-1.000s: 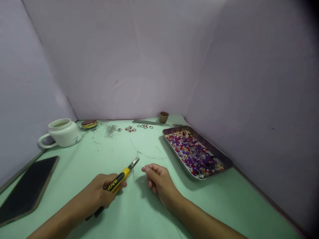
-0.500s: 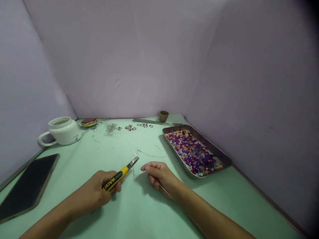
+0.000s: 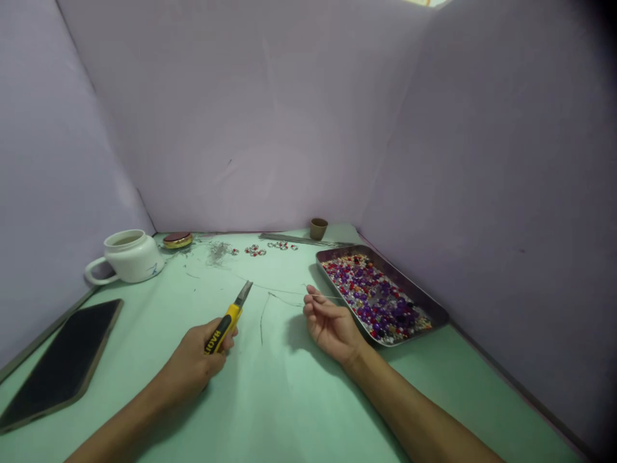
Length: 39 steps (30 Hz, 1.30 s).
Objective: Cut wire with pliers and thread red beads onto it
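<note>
My left hand [image 3: 202, 354] is wrapped round a yellow and black utility knife [image 3: 225, 326], its blade end pointing up and away. To the right, my right hand [image 3: 332, 325] is palm up beside the tray, with thumb and fingertips pinched on a thin wire [image 3: 328, 296]. The wire runs out on both sides of the fingers, its right end over the tray's edge. More thin wire pieces [image 3: 261, 320] lie on the green table between my hands. A metal tray [image 3: 429, 308] at the right holds many purple, red, clear and gold beads [image 3: 380, 296].
A white mug [image 3: 135, 260] and a dark phone [image 3: 62, 363] are at the left. Along the back are a round red-gold case [image 3: 178, 240], tangled wire [image 3: 218, 253], beaded pieces [image 3: 255, 251], straight wires [image 3: 299, 240] and a small brown cup [image 3: 318, 229].
My right hand has moved right and turned palm up, next to the tray, with its wire now lying sideways. The knife has drawn back left and points more upward.
</note>
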Motion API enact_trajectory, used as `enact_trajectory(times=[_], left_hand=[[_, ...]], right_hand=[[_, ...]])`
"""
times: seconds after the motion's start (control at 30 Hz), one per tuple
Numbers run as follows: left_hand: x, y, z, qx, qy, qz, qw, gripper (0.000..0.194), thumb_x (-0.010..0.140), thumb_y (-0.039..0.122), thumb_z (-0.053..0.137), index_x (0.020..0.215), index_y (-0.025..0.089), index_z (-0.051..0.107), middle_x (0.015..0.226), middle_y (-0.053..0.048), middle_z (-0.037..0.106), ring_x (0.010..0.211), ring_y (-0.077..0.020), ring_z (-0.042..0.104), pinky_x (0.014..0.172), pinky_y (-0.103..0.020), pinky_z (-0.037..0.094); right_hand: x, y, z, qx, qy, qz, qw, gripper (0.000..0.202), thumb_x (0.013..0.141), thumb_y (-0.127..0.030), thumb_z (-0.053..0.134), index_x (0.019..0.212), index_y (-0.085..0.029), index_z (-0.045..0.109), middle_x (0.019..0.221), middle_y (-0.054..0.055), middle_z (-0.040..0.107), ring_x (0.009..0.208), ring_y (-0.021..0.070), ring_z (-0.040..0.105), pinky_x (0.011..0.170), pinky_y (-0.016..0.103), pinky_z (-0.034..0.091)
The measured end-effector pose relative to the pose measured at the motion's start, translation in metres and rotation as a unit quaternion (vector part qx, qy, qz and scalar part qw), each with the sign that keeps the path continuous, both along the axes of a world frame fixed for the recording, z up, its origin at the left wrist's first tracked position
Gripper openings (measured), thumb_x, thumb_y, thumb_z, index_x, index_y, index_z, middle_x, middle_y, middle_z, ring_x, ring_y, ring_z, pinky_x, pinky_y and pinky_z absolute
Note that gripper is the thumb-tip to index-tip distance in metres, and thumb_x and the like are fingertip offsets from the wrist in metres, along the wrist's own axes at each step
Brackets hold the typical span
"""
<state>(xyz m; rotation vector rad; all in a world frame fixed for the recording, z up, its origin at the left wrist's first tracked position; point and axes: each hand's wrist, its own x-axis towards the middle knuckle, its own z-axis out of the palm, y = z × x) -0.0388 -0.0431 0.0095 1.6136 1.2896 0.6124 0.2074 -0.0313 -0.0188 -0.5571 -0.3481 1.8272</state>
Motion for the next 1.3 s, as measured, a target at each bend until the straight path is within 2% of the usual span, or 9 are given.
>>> enact_trajectory(times=[0.07,0.17,0.37,0.63,0.77,1.03,1.1,1.2,1.3], left_hand=[[0.006,-0.006,-0.003,-0.005,0.001,0.014,1.000,0.014,0.050,0.013,0.040,0.062,0.020,0.037,0.074,0.000,0.049,0.059,-0.0127,0.044,0.051,-0.024,0.033],[0.019,-0.020,-0.006,0.006,0.025,0.007,1.000,0.016,0.053,0.011,0.040,0.065,0.020,0.038,0.070,0.001,0.047,0.060,-0.0138,0.045,0.052,-0.024,0.033],[0.040,-0.046,-0.010,0.050,0.097,-0.029,0.994,0.026,0.047,0.002,0.035,0.063,0.022,0.032,0.062,0.003,0.041,0.058,-0.0137,0.041,0.053,-0.024,0.031],[0.043,-0.051,-0.012,0.078,0.108,-0.048,0.990,0.029,0.047,-0.002,0.033,0.063,0.023,0.030,0.066,0.003,0.042,0.061,-0.0138,0.043,0.055,-0.025,0.032],[0.041,-0.052,-0.012,0.077,0.097,-0.059,0.991,0.031,0.047,-0.003,0.033,0.064,0.023,0.030,0.067,0.003,0.041,0.061,-0.0135,0.042,0.055,-0.024,0.033],[0.041,-0.053,-0.012,0.077,0.116,-0.065,0.988,0.028,0.050,-0.002,0.034,0.064,0.022,0.031,0.066,0.002,0.043,0.061,-0.0140,0.043,0.055,-0.024,0.032],[0.040,-0.052,-0.011,0.075,0.126,-0.058,0.988,0.026,0.052,0.000,0.034,0.066,0.022,0.032,0.065,0.003,0.044,0.061,-0.0144,0.044,0.055,-0.024,0.033],[0.032,-0.043,-0.006,0.079,0.133,-0.029,0.988,0.024,0.054,0.002,0.034,0.068,0.022,0.035,0.063,0.003,0.045,0.060,-0.0144,0.044,0.056,-0.024,0.034],[0.018,-0.026,0.001,0.076,0.105,0.015,0.992,0.021,0.055,0.006,0.036,0.070,0.021,0.038,0.068,0.002,0.048,0.062,-0.0145,0.046,0.056,-0.025,0.035]], right_hand=[[-0.007,-0.004,0.001,0.027,-0.033,-0.020,0.999,0.035,0.057,-0.007,0.071,0.089,-0.016,0.062,0.081,0.000,0.064,0.072,0.0086,0.060,0.063,0.017,0.047],[-0.021,-0.013,0.000,0.072,-0.111,-0.035,0.991,0.030,0.062,-0.021,0.073,0.090,-0.014,0.063,0.082,0.003,0.064,0.071,0.0106,0.060,0.068,0.024,0.048],[-0.038,-0.024,-0.005,0.096,-0.245,-0.069,0.962,0.031,0.065,-0.039,0.068,0.080,-0.013,0.064,0.069,0.002,0.061,0.053,0.0086,0.054,0.054,0.023,0.045],[-0.038,-0.024,-0.009,0.103,-0.287,-0.085,0.949,0.025,0.064,-0.036,0.069,0.074,-0.014,0.063,0.063,0.000,0.058,0.043,0.0051,0.045,0.043,0.019,0.033],[-0.037,-0.025,-0.009,0.117,-0.304,-0.094,0.941,0.021,0.067,-0.034,0.067,0.069,-0.014,0.062,0.062,-0.001,0.057,0.043,0.0048,0.043,0.043,0.019,0.032],[-0.034,-0.026,-0.001,0.146,-0.389,-0.107,0.903,0.023,0.068,-0.035,0.065,0.067,-0.014,0.058,0.056,-0.002,0.054,0.043,0.0062,0.044,0.045,0.020,0.034],[-0.033,-0.026,-0.001,0.155,-0.385,-0.093,0.905,0.025,0.067,-0.037,0.065,0.068,-0.014,0.056,0.057,-0.002,0.054,0.043,0.0064,0.044,0.045,0.020,0.035],[-0.037,-0.026,-0.004,0.170,-0.386,-0.030,0.906,0.028,0.066,-0.040,0.064,0.070,-0.014,0.056,0.058,-0.001,0.055,0.043,0.0064,0.044,0.044,0.020,0.035],[-0.044,-0.033,-0.003,0.193,-0.439,0.021,0.877,0.024,0.066,-0.036,0.064,0.067,-0.013,0.057,0.054,-0.002,0.053,0.043,0.0060,0.043,0.044,0.019,0.034]])
